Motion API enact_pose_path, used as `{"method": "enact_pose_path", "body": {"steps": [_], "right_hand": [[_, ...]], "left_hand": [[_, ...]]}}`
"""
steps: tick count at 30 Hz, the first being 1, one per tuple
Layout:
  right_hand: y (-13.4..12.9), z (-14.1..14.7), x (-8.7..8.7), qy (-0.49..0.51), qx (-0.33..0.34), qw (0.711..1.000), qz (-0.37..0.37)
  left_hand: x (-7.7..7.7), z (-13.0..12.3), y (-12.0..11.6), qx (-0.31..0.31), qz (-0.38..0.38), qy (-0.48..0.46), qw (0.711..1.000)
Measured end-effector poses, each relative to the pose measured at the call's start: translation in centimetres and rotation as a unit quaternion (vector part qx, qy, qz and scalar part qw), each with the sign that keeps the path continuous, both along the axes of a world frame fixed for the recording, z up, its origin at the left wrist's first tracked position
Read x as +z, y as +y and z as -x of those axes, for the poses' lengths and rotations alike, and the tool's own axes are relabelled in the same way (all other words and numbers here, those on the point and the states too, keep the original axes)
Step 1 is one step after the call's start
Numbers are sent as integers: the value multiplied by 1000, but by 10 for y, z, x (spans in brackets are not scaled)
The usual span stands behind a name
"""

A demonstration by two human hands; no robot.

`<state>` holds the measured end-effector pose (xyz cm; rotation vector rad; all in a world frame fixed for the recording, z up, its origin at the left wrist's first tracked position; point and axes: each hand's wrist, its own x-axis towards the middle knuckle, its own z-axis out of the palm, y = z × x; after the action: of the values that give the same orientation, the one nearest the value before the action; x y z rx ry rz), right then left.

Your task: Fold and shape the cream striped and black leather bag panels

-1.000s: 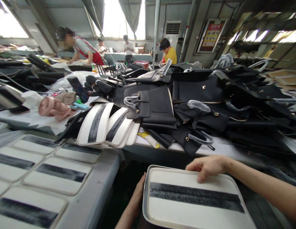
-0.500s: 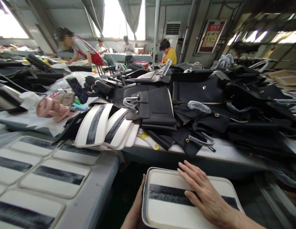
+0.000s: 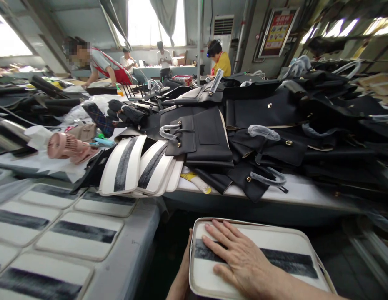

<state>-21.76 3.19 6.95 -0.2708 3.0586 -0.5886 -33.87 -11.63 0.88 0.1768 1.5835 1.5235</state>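
Observation:
A white panel (image 3: 290,239) with rounded corners and a black stripe across it lies in a thin raised rim, low in the head view. My right hand (image 3: 239,258) rests flat on its left half, fingers stretched and slightly apart, covering part of the stripe. Along the panel's left edge, my left hand (image 3: 181,271) grips the rimmed piece from the side; most of its fingers are hidden beneath or behind. Similar striped white panels (image 3: 121,166) are fanned out on the table edge beyond my hands. More panels (image 3: 79,235) lie flat to the left.
Black leather bag pieces (image 3: 209,133) with wrapped handles are heaped across the table (image 3: 294,193). A pink fan (image 3: 67,146) stands at the left. The grey-covered table (image 3: 125,246) bears the flat panels. Several people work in the background, one in a yellow top (image 3: 223,64).
My right hand has slid left across the panel towards its left edge, uncovering more of the stripe on the right. My left hand stays at the side. The view has shifted slightly.

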Motion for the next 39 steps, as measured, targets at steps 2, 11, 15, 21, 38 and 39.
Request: {"method": "enact_pose_path", "body": {"steps": [2,11,15,21,38,39], "right_hand": [[-3,-2,-1,9,-4,1000,-13],[-1,2,14,-68,7,996,62],[-3,-1,10,-90,-14,991,102],[-14,-7,5,-85,-41,991,95],[-14,-9,-3,-51,-35,989,133],[-14,-9,-4,-52,-34,989,137]], "left_hand": [[1,-3,-5,13,-1,-9,1000],[25,6,-45,24,49,154,987],[53,16,-44,-80,142,283,945],[53,6,-42,-44,117,334,934],[54,2,-48,-26,61,216,974],[54,4,-48,-21,54,178,982]]}}
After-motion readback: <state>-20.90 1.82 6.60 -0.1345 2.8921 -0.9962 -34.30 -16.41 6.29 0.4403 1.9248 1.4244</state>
